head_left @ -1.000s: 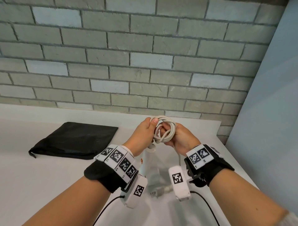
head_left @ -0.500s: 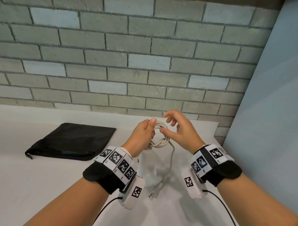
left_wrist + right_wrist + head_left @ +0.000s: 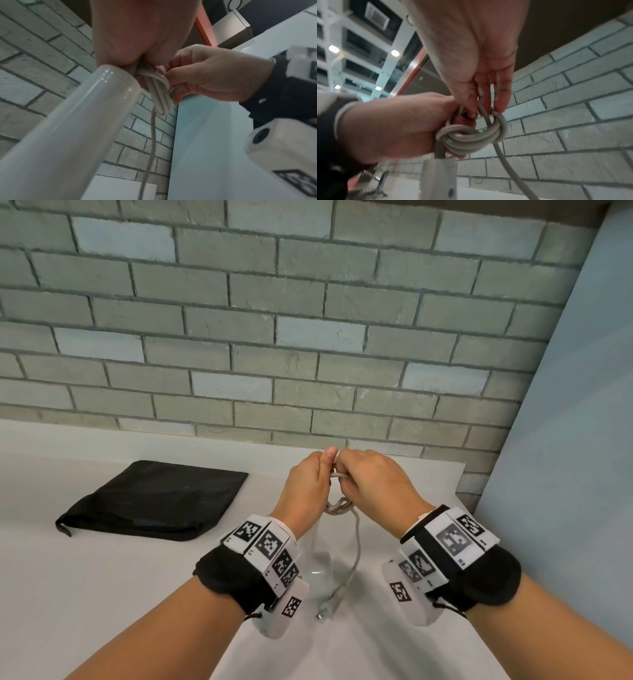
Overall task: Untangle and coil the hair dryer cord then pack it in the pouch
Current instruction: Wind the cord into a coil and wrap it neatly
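Observation:
The white hair dryer cord (image 3: 338,504) is wound into a small coil held up over the table between both hands. My left hand (image 3: 310,482) grips the coil (image 3: 471,138), and the white hair dryer (image 3: 68,135) hangs below that hand. My right hand (image 3: 371,479) pinches a strand at the top of the coil (image 3: 158,92) with curled fingers. A loose tail runs down to the plug (image 3: 325,611), which lies on the table. The black pouch (image 3: 154,501) lies flat at the left, apart from both hands.
A white table (image 3: 85,594) runs under the hands. A grey brick wall (image 3: 274,337) stands close behind them, and a pale blue panel (image 3: 565,474) closes off the right side.
My right hand let go of the coil, lifted open above it, and now grips the cord again beside the left thumb. The left hand kept its hold.

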Action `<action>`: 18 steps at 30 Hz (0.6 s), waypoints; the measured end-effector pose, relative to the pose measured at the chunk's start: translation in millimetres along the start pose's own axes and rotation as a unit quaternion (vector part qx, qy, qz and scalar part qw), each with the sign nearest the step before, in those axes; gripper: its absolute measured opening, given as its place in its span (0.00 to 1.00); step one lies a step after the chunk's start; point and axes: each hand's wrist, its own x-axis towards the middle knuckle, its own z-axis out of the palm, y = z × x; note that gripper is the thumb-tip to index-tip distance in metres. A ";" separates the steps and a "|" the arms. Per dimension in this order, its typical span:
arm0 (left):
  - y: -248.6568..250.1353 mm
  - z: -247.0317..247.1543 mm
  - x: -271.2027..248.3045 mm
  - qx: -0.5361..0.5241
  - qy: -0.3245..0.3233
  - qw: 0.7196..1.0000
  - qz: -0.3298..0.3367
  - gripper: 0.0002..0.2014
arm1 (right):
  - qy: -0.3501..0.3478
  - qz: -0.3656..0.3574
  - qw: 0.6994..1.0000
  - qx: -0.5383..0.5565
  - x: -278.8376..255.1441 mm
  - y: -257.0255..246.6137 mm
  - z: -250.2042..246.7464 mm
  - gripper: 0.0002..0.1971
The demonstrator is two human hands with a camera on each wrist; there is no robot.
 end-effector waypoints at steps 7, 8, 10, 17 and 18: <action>2.9 5.0 1.0 0.049 0.017 0.998 0.040 0.20 | -0.074 0.136 0.939 0.306 0.7 5.6 -17.3 0.02; 1.9 6.3 0.3 0.057 0.021 0.997 0.050 0.20 | -0.078 0.164 0.918 0.354 1.0 6.8 -19.0 0.02; 0.0 7.9 -0.2 0.074 0.024 0.995 0.068 0.20 | -0.090 0.207 0.866 0.445 0.7 10.2 -20.4 0.01; -2.5 7.5 5.2 0.108 0.032 0.989 0.091 0.17 | -0.067 0.142 0.936 0.315 -13.9 25.6 -18.1 0.03; -2.2 8.6 4.9 0.112 0.034 0.989 0.091 0.18 | -0.053 0.137 0.942 0.303 -16.1 24.4 -17.9 0.04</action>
